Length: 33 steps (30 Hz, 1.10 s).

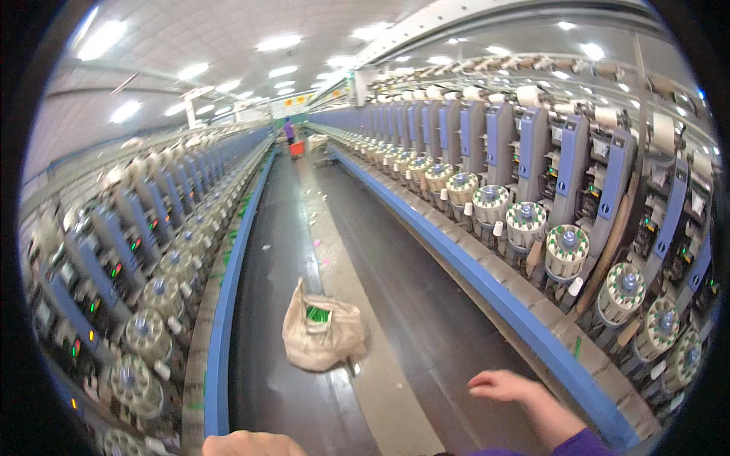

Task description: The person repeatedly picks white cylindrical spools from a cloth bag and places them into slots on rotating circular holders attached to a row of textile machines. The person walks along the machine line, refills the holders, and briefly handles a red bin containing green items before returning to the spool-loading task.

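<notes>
My right hand (pixel 503 385) reaches in from the lower right, over the dark floor strip beside the blue rail. Its fingers point left, loosely stretched, and no object shows in it. Only the back and knuckles of my left hand (pixel 252 444) show at the lower edge, near the left blue rail; its fingers are hidden. Ahead on the aisle floor, apart from both hands, stands a beige cloth sack (pixel 327 338). Its top gapes, and bright green slender pieces (pixel 318 314) show inside.
Yarn winding machines line both sides, with round bobbin magazines (pixel 526 222) and white yarn cones (pixel 530 96). A blue rail (pixel 487 262) edges the right side, another (pixel 223 334) the left. Scraps lie on the floor. Far down the aisle are a person (pixel 289 131) and a red bin (pixel 297 148).
</notes>
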### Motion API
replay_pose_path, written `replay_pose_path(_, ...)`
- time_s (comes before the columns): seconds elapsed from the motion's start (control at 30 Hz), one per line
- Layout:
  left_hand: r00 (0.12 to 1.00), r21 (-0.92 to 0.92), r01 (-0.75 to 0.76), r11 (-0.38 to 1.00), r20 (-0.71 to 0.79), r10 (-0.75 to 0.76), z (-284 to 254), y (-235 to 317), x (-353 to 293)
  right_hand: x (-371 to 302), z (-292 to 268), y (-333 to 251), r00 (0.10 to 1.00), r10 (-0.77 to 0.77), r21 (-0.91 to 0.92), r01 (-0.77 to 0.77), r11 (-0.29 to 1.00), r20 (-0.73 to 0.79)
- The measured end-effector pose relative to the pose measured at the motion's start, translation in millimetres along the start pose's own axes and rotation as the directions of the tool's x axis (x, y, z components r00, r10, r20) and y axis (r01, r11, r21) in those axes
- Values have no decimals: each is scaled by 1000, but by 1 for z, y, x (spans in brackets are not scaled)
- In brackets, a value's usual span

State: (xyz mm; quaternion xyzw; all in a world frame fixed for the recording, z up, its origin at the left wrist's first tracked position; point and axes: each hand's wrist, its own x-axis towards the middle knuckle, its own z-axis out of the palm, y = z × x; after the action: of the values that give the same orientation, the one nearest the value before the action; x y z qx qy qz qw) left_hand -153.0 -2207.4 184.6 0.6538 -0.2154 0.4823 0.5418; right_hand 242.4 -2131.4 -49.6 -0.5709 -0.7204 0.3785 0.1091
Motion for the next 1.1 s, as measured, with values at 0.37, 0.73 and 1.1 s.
replay_pose_path(0.37,959,-98,121,988,268,-91,-345,-180,170,215,-336,-73,769,-334,268,538,799,-546)
replay_pose_path(0.73,986,63,-160,985,44,158,-654,-315,263,610,-543,-178,344,-937,124,929,350,66)
replay_pose_path(1.1,755,194,586,787,-485,-442,-1152,-566,338,898,-731,-56,240,-941,220,930,293,238)
